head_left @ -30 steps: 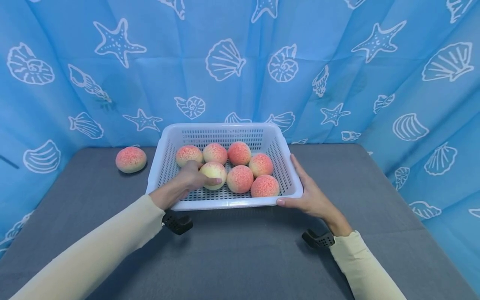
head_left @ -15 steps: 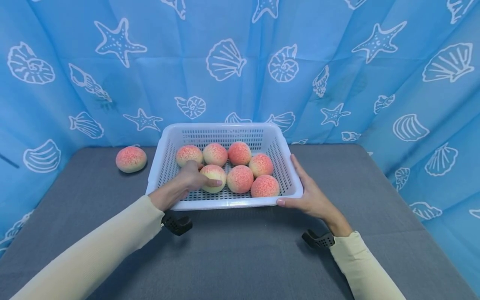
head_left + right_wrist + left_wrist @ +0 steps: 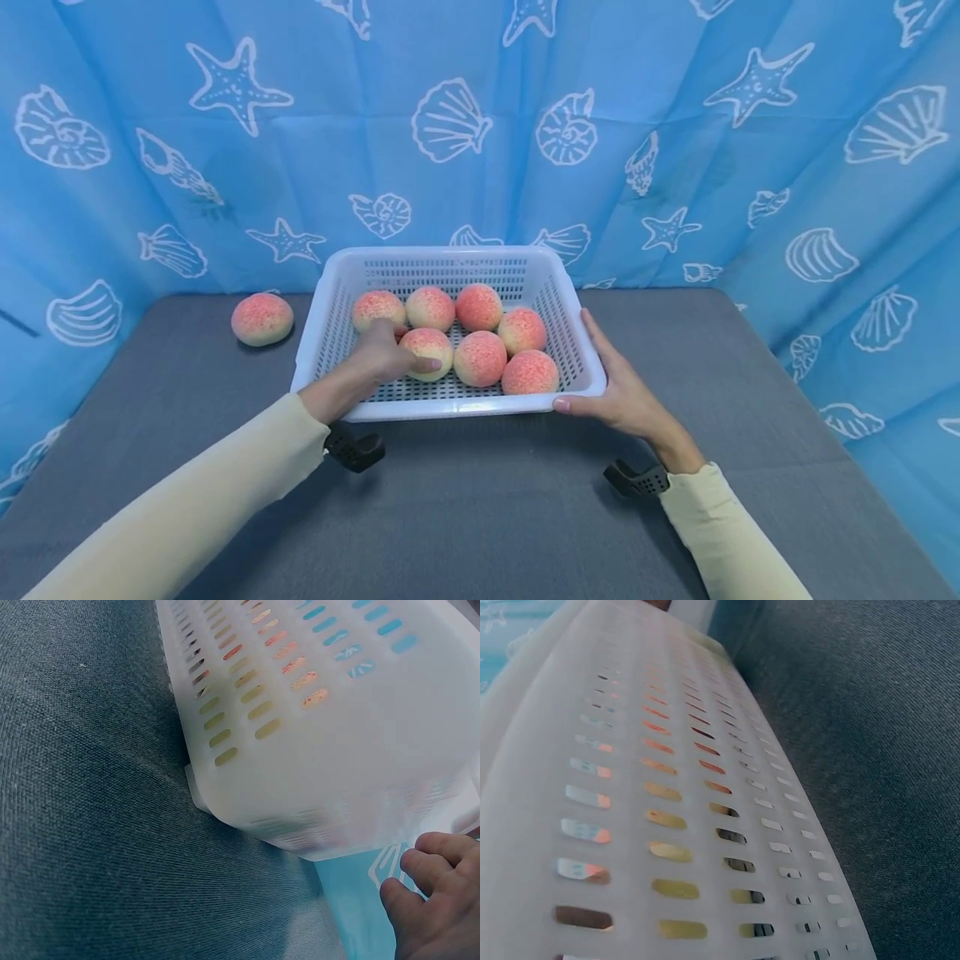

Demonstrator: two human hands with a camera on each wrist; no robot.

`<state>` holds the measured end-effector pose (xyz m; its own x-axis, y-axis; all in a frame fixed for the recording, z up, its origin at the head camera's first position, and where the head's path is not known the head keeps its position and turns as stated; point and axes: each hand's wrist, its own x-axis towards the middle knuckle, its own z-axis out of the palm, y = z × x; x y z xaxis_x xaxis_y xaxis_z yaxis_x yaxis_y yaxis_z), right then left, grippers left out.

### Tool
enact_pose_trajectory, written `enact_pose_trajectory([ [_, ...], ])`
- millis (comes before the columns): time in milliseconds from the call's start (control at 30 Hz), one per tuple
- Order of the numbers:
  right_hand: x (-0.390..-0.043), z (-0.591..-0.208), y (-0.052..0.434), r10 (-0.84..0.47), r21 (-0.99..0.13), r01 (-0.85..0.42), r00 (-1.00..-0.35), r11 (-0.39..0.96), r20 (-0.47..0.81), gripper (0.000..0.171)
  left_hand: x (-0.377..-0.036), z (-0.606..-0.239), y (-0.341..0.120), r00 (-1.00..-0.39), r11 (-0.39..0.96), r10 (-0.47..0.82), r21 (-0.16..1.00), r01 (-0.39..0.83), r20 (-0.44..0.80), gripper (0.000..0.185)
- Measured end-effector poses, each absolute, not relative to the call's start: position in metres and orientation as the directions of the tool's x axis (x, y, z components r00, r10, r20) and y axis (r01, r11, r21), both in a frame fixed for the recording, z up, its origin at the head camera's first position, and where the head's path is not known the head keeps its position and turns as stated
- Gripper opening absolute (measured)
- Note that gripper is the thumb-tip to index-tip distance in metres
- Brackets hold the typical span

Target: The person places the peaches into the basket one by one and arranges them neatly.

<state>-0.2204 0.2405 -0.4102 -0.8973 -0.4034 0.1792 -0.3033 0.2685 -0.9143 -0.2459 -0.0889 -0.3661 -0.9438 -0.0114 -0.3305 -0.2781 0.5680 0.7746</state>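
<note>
Seven peaches lie in the white basket (image 3: 448, 407); one peach (image 3: 426, 352), at 9 o'clock inside, is gripped by the left hand (image 3: 378, 360). The right hand (image 3: 618, 392), fingers straight, is pressed against the basket's 3 o'clock wall, seemingly to steady it.

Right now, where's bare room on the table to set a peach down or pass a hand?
Free: the table in front of the basket, between the sleeves; far right of the right hand; between the loose peach and basket. Crowded: inside the basket, where the left hand grips a peach.
</note>
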Motion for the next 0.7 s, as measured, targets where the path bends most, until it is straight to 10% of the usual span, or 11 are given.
enact_pose_trajectory([
  [700, -0.2201, -0.4095, 0.2392, -0.403, -0.921, -0.293, -0.899, 0.257, 0.173, 0.125, -0.2464, -0.3650, -0.0879, -0.940, 0.550, -0.022, 0.781, -0.296, -0.341, 0.041],
])
